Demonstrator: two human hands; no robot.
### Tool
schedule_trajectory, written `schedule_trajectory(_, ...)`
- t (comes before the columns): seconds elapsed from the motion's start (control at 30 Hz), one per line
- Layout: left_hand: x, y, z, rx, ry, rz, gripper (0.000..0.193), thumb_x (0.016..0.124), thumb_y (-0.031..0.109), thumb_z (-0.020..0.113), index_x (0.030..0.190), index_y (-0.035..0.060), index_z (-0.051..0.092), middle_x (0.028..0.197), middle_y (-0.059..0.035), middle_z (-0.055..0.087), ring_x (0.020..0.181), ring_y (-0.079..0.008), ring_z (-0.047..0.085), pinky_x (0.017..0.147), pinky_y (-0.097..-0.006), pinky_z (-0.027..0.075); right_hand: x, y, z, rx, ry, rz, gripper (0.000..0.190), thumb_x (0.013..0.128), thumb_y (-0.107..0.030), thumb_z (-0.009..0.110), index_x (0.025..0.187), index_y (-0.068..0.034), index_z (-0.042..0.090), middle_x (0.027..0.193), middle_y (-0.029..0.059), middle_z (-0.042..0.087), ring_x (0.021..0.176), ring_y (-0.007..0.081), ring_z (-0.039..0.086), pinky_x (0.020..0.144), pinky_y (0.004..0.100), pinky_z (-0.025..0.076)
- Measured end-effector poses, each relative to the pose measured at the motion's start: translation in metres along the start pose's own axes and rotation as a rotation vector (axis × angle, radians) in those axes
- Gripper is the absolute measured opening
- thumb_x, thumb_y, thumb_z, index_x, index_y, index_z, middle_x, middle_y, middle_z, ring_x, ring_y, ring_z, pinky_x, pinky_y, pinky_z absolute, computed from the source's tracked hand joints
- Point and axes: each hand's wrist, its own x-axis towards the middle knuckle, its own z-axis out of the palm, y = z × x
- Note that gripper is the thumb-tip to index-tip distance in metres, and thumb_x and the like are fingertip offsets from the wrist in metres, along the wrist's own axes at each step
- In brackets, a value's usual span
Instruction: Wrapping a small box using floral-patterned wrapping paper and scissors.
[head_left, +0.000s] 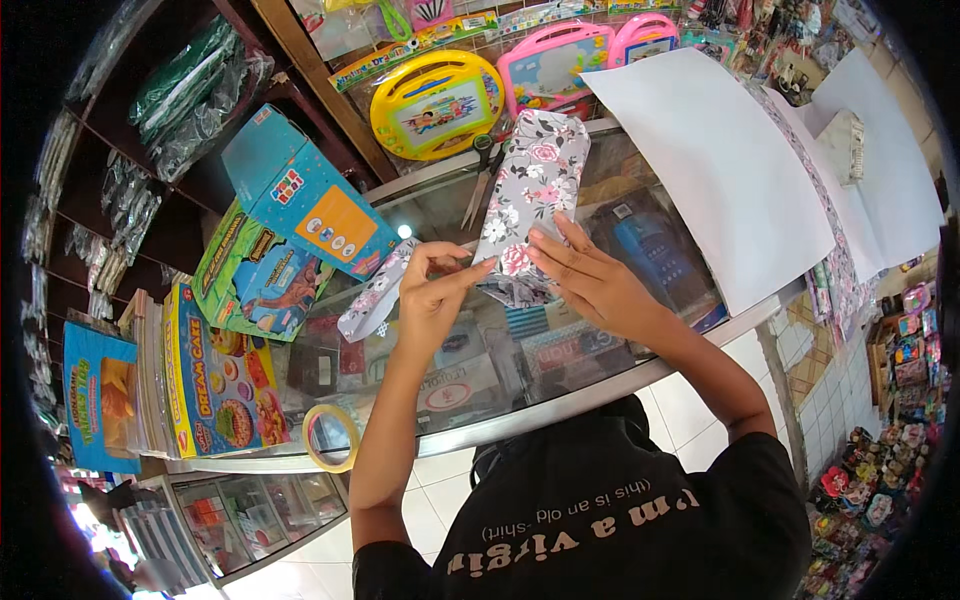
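A package in grey floral wrapping paper (536, 180) lies on the glass display counter (465, 360), its near end showing folded paper. At that end's left corner, my left hand (439, 292) holds the paper edge between thumb and forefinger. My right hand (581, 274) grips the near right part, fingers spread over the printed flowers; its thumb is mostly hidden. A narrow offcut of the same paper (367, 304) sits left of my left hand. Scissors with dark handles (480, 180) rest just left of the package, partly covered by it.
A roll of clear tape (331, 439) is at the counter's front edge. Toy boxes (300, 202) and a Dream Cake box (225, 375) stand left. Large white-backed sheets (712, 165) overhang the right side. Drawing boards (437, 105) line the back.
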Motion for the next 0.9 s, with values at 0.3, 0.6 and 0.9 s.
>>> schedule_trajectory(0.3, -0.001, -0.001, -0.004, 0.083, 0.108, 0.052, 0.036, 0.069, -0.007, 0.069, 0.099, 0.0121, 0.073, 0.099, -0.0039, 0.053, 0.076, -0.0142, 0.052, 0.067, -0.0249, 0.043, -0.001, -0.002, -0.006, 0.212, 0.027, 0.06, 0.049, 0.078, -0.011, 0.068, 0.125, -0.009, 0.055, 0.142, 0.0096, 0.037, 0.136, 0.0326, 0.029, 0.108, 0.0467, 0.028)
schedule_trajectory(0.6, 0.005, 0.044, 0.004, 0.318, -0.075, 0.348, 0.024, 0.065, 0.011, 0.078, 0.088, 0.0121, 0.071, 0.085, -0.0003, 0.059, 0.083, -0.0208, 0.053, 0.072, -0.0333, 0.043, -0.01, 0.019, -0.003, 0.096, 0.355, 0.013, 0.023, 0.071, -0.007, 0.07, 0.091, -0.009, 0.059, 0.099, 0.0073, 0.054, 0.092, 0.0242, 0.053, 0.08, 0.0355, 0.041)
schedule_trajectory(0.9, 0.007, 0.04, 0.018, 0.488, -0.007, 0.38, 0.031, 0.069, 0.017, 0.075, 0.1, 0.0184, 0.071, 0.105, 0.0031, 0.058, 0.096, -0.0202, 0.052, 0.082, -0.0357, 0.036, -0.006, 0.01, -0.003, 0.054, 0.22, -0.013, 0.023, 0.067, -0.018, 0.076, 0.073, -0.011, 0.056, 0.068, 0.0003, 0.054, 0.06, 0.0184, 0.051, 0.059, 0.03, 0.038)
